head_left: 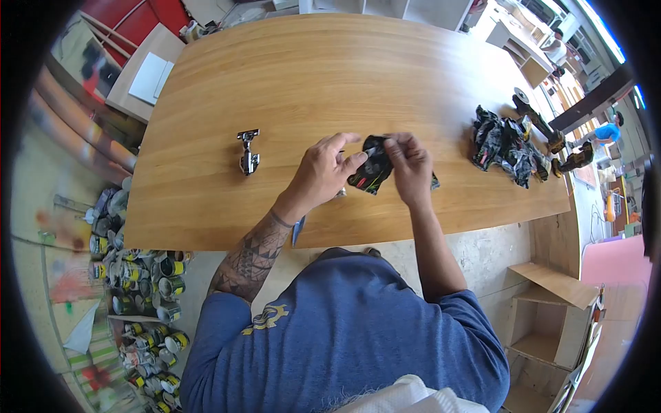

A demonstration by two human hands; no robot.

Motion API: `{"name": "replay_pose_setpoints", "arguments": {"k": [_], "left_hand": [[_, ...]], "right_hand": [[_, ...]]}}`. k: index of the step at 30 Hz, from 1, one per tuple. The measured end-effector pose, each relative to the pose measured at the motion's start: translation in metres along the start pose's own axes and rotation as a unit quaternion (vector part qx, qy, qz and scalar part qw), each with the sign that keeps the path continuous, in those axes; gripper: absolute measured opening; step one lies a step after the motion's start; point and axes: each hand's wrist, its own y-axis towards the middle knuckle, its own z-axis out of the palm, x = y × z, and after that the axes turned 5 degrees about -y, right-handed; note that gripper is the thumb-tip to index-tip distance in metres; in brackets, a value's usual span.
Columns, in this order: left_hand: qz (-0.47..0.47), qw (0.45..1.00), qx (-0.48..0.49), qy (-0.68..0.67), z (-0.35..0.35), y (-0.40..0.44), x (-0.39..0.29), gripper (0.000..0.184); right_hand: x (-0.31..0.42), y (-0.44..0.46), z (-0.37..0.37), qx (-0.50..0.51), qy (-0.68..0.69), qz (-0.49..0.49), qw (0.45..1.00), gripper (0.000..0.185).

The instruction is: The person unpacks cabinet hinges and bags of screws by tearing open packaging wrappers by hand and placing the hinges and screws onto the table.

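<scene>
Right hand (413, 167) | pinches crinkled black packet (374, 171) | smooth wood-grain tabletop (330, 82)

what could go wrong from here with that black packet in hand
The crinkled black plastic packet pinched by the right hand might tear suddenly and spill anything inside; its contents are hidden.
The narrow blue object near the front edge of the brown wooden table could be knocked off by the nearby left forearm.
The crumpled black plastic pile might get nudged into the dark handheld power tools beside it.
</scene>
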Motion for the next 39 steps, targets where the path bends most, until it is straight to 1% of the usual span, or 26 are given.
{"name": "replay_pose_setpoints", "arguments": {"k": [1,3,5,6,7,9,10,11,12,13,14,15,16,19,20,21,23,24,26,27,29,30,33,35,37,39], "left_hand": [[0.007,1.000,0.002,-0.003,0.008,0.003,0.005,0.039],[0.025,0.999,-0.012,0.047,0.026,0.017,0.016,0.025],[0.010,0.998,-0.037,-0.050,0.043,0.019,0.010,0.017],[-0.022,0.994,-0.033,-0.105,0.054,0.020,0.023,0.013],[-0.054,0.984,-0.028,-0.169,0.059,0.022,0.014,0.013],[-0.050,0.986,-0.012,-0.158,0.071,0.027,0.005,0.016],[-0.066,0.986,0.004,-0.151,0.077,0.030,0.000,0.019],[-0.084,0.986,0.017,-0.144,0.080,0.031,-0.005,0.023],[-0.058,0.998,0.035,-0.005,0.078,0.033,-0.020,0.026],[-0.053,0.998,0.040,-0.003,0.084,0.034,-0.013,0.026],[-0.024,0.999,0.013,-0.025,0.092,0.036,0.001,0.024],[0.003,0.999,-0.014,-0.048,0.098,0.040,-0.003,0.023],[-0.051,0.998,0.028,-0.018,0.096,0.038,-0.008,0.018],[-0.040,0.996,0.059,0.044,0.102,0.043,-0.024,0.016],[0.001,0.997,0.053,0.056,0.106,0.045,-0.032,0.015],[0.011,0.996,0.065,0.054,0.107,0.046,-0.037,0.015],[0.000,0.991,0.050,0.123,0.109,0.047,-0.045,0.015],[0.013,0.991,0.065,0.120,0.112,0.046,-0.051,0.015],[-0.063,0.998,-0.007,0.020,0.115,0.046,-0.060,0.015],[-0.054,0.998,0.007,0.020,0.116,0.047,-0.056,0.015],[-0.064,0.998,-0.010,0.028,0.115,0.052,-0.048,0.017],[-0.063,0.997,0.001,0.036,0.115,0.054,-0.052,0.022],[-0.083,0.994,0.016,0.065,0.114,0.059,-0.057,0.024],[-0.075,0.993,0.018,0.088,0.113,0.060,-0.058,0.023],[-0.067,0.992,0.023,0.109,0.111,0.060,-0.055,0.022],[-0.047,0.989,-0.013,0.138,0.109,0.061,-0.044,0.019]], "right_hand": [[0.006,-0.004,0.000,0.011,-0.035,-0.013,0.999,0.010],[0.008,-0.008,-0.004,0.024,0.014,0.001,1.000,0.012],[0.005,-0.012,-0.012,0.006,0.097,0.017,0.995,0.015],[0.007,-0.012,-0.017,0.017,0.135,0.033,0.990,0.016],[0.007,-0.014,-0.021,0.030,0.177,0.051,0.982,0.016],[-0.009,-0.015,-0.034,0.071,0.283,0.147,0.945,0.014],[-0.018,-0.012,-0.036,0.041,0.249,0.112,0.961,0.011],[-0.027,-0.010,-0.039,0.021,0.215,0.113,0.970,0.010],[-0.026,-0.008,-0.044,-0.003,0.174,0.097,0.980,0.011],[-0.023,-0.006,-0.048,-0.026,0.133,0.082,0.987,0.011],[-0.024,-0.004,-0.051,-0.032,0.135,0.079,0.987,0.011],[-0.025,-0.002,-0.053,-0.049,0.095,0.071,0.992,0.012],[-0.026,0.000,-0.056,-0.067,0.055,0.064,0.994,0.013],[-0.017,0.001,-0.064,-0.062,0.022,0.081,0.995,0.013],[-0.027,0.001,-0.062,-0.057,0.043,0.057,0.996,0.011],[-0.028,0.003,-0.062,-0.069,0.031,0.024,0.997,0.010],[-0.030,0.006,-0.064,-0.089,0.007,-0.027,0.996,0.008],[-0.024,0.008,-0.069,-0.087,-0.023,-0.046,0.995,0.007],[-0.018,0.010,-0.074,-0.088,-0.058,-0.085,0.991,0.008],[-0.016,0.012,-0.074,-0.093,-0.085,-0.103,0.987,0.011],[-0.018,0.014,-0.071,-0.089,-0.078,-0.122,0.985,0.013],[-0.013,0.013,-0.072,-0.087,-0.088,-0.126,0.984,0.015],[-0.013,0.013,-0.070,-0.089,-0.099,-0.160,0.978,0.018],[-0.014,0.016,-0.068,-0.103,-0.115,-0.184,0.971,0.016],[-0.010,0.016,-0.065,-0.081,-0.165,-0.204,0.962,0.020],[-0.010,0.018,-0.059,-0.081,-0.175,-0.204,0.960,0.021]]}}
